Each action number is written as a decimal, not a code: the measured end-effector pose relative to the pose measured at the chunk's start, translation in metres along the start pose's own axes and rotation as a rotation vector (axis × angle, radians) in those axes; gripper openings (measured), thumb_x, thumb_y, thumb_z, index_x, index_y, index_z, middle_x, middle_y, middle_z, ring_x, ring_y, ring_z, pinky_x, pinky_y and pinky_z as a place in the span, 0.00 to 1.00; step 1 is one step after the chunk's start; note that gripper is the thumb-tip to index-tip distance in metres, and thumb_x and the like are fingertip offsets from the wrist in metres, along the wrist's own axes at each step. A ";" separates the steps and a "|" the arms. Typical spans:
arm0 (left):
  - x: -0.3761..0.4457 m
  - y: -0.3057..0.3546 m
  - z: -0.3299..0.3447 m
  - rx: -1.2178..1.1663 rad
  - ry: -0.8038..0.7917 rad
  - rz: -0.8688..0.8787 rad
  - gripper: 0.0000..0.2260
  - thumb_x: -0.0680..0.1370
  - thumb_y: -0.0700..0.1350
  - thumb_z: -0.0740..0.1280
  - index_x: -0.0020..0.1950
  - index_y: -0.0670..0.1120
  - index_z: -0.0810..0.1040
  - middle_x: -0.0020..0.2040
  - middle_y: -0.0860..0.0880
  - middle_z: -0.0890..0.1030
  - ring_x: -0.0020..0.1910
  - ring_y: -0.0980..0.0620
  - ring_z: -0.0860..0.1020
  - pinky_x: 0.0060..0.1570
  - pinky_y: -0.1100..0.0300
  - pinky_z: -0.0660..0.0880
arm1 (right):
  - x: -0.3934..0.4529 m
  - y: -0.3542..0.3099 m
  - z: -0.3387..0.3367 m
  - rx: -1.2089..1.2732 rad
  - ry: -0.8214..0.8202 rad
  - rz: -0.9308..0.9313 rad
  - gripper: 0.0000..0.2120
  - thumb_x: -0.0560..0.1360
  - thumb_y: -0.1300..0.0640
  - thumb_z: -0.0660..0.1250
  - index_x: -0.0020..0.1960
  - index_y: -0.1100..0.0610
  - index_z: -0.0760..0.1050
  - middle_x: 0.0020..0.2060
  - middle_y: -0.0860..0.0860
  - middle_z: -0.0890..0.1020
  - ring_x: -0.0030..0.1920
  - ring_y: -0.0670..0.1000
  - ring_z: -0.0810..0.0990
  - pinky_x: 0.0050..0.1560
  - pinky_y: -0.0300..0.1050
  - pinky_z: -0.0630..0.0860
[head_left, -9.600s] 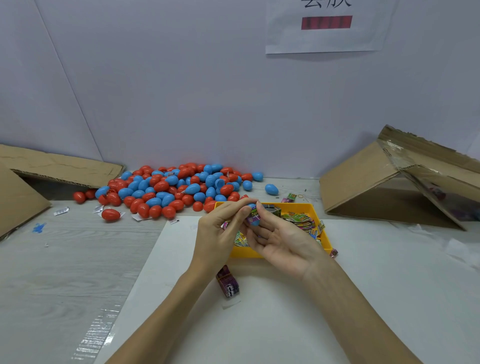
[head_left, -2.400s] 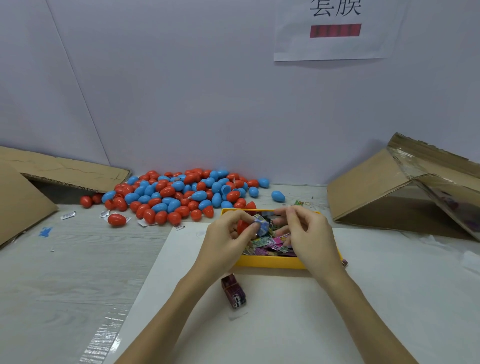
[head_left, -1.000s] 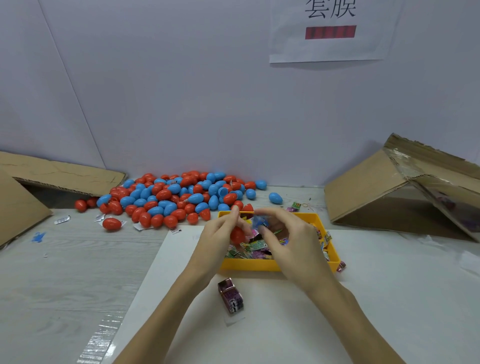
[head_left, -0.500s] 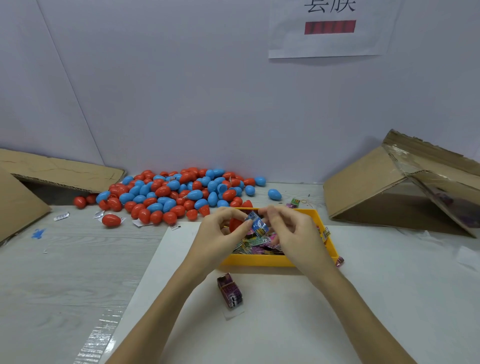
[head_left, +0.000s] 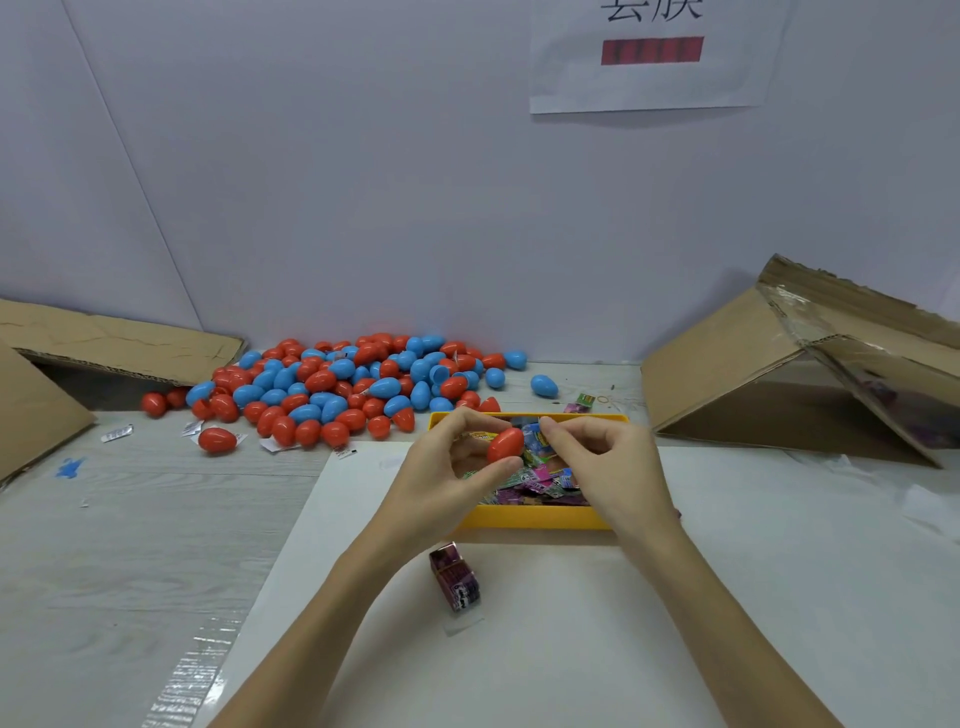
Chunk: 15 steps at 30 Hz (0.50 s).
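My left hand (head_left: 441, 478) grips a red plastic egg (head_left: 505, 444) between thumb and fingers, above the yellow tray (head_left: 524, 517). My right hand (head_left: 608, 462) pinches a small blue printed packet (head_left: 537, 439) right against the egg's upper end. The tray holds several colourful small packets (head_left: 540, 480). Both hands hover over the tray's middle, partly hiding its contents.
A heap of red and blue eggs (head_left: 353, 384) lies at the back left by the wall. A small purple box (head_left: 456, 581) lies on the white sheet (head_left: 519, 649) in front of the tray. Cardboard pieces stand at the left (head_left: 104, 343) and right (head_left: 779, 374).
The red egg has turned into plain view in my left hand. My right hand has brought the blue packet up against the egg's end.
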<state>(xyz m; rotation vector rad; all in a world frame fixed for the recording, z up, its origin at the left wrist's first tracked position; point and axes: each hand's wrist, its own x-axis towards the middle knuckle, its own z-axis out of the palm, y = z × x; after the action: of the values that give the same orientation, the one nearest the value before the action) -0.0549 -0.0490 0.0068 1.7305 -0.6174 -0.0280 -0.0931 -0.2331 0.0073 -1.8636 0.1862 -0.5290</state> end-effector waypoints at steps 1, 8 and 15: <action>0.000 0.000 0.000 -0.003 0.007 0.005 0.14 0.77 0.43 0.75 0.61 0.47 0.80 0.54 0.52 0.85 0.54 0.54 0.84 0.53 0.60 0.81 | 0.000 -0.001 0.001 -0.004 -0.011 -0.010 0.07 0.77 0.47 0.72 0.46 0.48 0.86 0.38 0.42 0.87 0.44 0.43 0.85 0.45 0.39 0.81; 0.002 0.001 -0.001 0.043 0.056 0.044 0.16 0.78 0.42 0.74 0.66 0.46 0.80 0.57 0.51 0.84 0.56 0.56 0.83 0.56 0.61 0.80 | -0.004 -0.003 0.005 0.011 -0.003 -0.103 0.05 0.77 0.49 0.73 0.46 0.48 0.87 0.35 0.40 0.86 0.41 0.40 0.84 0.40 0.30 0.76; 0.002 0.000 0.000 -0.049 0.109 0.028 0.11 0.77 0.42 0.74 0.59 0.48 0.82 0.52 0.55 0.86 0.53 0.56 0.85 0.51 0.65 0.80 | -0.006 -0.003 0.010 0.172 -0.089 -0.033 0.09 0.76 0.55 0.75 0.56 0.50 0.86 0.43 0.40 0.88 0.46 0.40 0.86 0.45 0.32 0.80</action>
<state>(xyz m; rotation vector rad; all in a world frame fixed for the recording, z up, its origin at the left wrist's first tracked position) -0.0536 -0.0495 0.0075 1.6642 -0.5556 0.0696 -0.0943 -0.2217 0.0056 -1.7208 0.0491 -0.4689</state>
